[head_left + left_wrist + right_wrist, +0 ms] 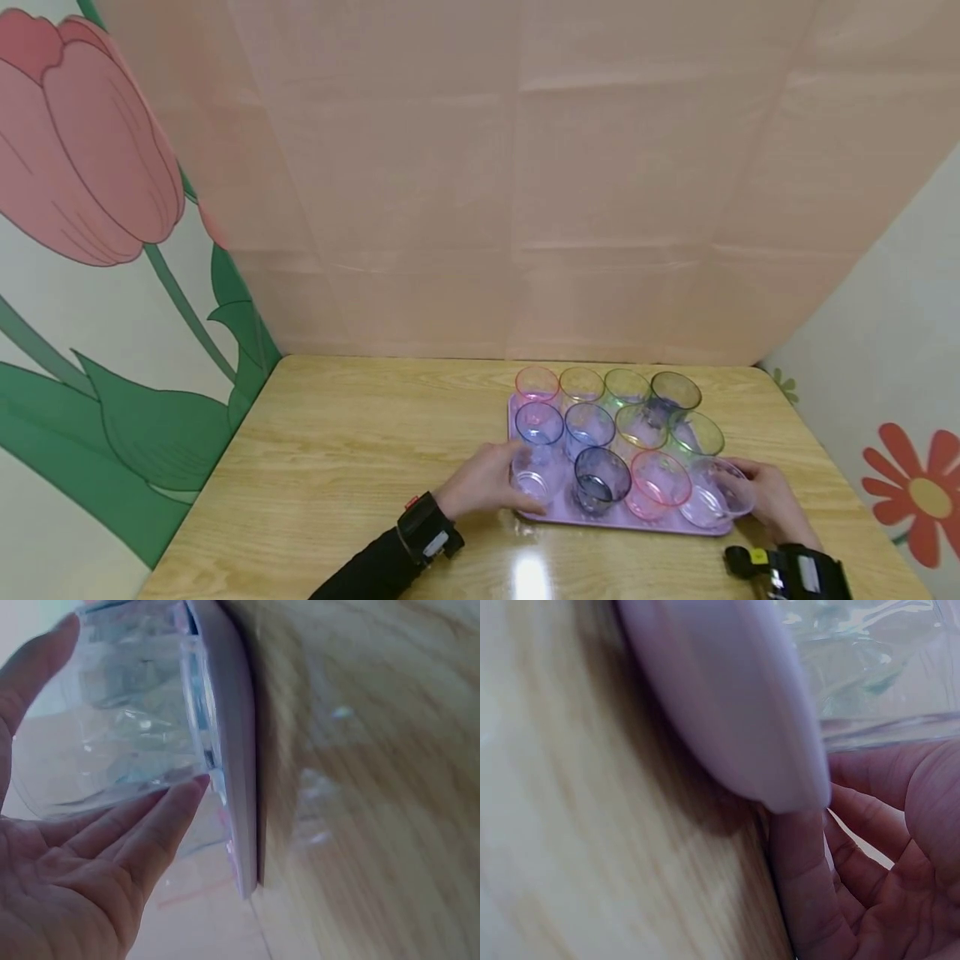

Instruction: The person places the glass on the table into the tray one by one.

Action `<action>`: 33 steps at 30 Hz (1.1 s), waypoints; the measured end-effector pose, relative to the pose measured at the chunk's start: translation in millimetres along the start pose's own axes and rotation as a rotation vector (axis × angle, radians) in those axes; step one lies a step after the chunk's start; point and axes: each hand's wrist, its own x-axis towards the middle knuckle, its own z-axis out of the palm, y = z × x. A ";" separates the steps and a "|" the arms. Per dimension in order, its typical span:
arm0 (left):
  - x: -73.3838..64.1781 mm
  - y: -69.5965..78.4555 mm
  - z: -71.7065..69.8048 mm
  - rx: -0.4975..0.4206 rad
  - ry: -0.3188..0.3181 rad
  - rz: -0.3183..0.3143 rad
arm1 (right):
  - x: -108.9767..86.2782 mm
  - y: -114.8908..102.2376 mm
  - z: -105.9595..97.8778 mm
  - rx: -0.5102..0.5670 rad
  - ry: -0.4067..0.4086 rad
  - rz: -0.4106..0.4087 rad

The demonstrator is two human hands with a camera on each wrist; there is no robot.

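Note:
A purple tray (562, 515) on the table bears several see-through cups in rows. My left hand (487, 479) curls round the clear cup (534, 483) at the tray's front left corner. In the left wrist view its thumb lies by the rim of this cup (127, 697), and the fingertips reach its base at the tray edge (238, 750). At the front right corner, my right hand (776, 500) pinches the tray rim (795, 780), a finger underneath and the thumb above. That thumb is beside another clear cup (708, 504).
A dark grey cup (600, 483) and a pink cup (660, 483) stand between the hands. Behind them are blue, yellow, green and smoky cups (675, 392). The wooden table (375, 433) meets a beige back wall (510, 208); painted panels flank it.

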 end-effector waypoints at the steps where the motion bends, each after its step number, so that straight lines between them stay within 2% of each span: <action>1: 0.1 0.7 1.4 -0.005 0.002 -0.009 | 0.0 0.0 -0.1 0.006 -0.002 0.003; 5: 0.2 1.4 5.9 0.000 0.006 -0.031 | -0.4 0.5 0.5 0.020 -0.005 0.006; 12: 1.8 -1.8 10.4 0.095 0.018 0.005 | 0.7 2.0 0.3 0.001 0.012 -0.011; 18: 2.0 -2.5 11.2 0.079 0.010 -0.001 | 2.9 2.5 1.4 0.005 0.007 -0.024; 25: -1.2 -1.2 4.5 0.050 -0.005 0.004 | 3.2 0.7 2.4 0.014 0.001 -0.012; 29: -2.7 0.3 -4.6 0.040 -0.034 0.014 | 2.0 -0.7 -0.6 -0.007 0.003 -0.003; 33: -4.1 -1.3 -14.7 0.029 -0.060 0.002 | 0.6 2.4 -3.4 -0.031 0.014 -0.034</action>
